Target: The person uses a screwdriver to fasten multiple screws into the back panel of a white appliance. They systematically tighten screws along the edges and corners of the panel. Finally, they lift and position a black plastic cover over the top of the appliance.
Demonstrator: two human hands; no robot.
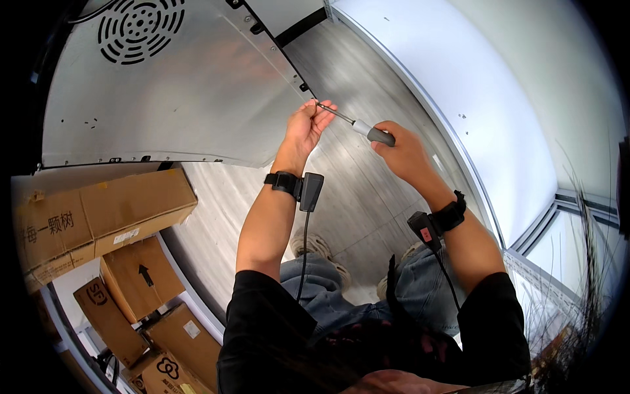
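Observation:
My right hand (400, 150) is wrapped round the grey handle of a screwdriver (361, 127). Its thin metal shaft slants up and left to my left hand (307, 125). There the thumb and index finger close in around the tip, while the other fingers stay loosely stretched behind the shaft. Whatever sits at the tip is too small to make out. Both hands are beside the right edge of a large grey metal panel (190, 85), which has a round slotted vent (140, 25) and black clips along its edges.
Cardboard boxes (134, 207) are piled at the left, some on a shelf below. A white panel with a metal frame (453, 98) runs along the right. Pale wood-look flooring (354, 197) lies under my feet. Strapped to each wrist is a black device (311, 192) with a cable.

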